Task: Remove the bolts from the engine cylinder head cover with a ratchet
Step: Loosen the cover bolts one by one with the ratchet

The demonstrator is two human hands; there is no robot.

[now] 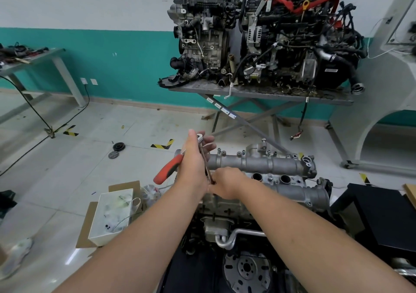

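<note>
We count two dirty grey engines point(202, 31) point(299, 38) on the far metal table point(258, 92), two dark round discs point(118, 146) point(113, 155) on the floor, and one red-handled steel ratchet point(167, 172).

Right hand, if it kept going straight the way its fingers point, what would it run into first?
The right hand points left toward the left hand. It looks to be already at the ratchet's metal shaft, so that comes first, then the left hand's wrist. Depth is unclear.
</note>
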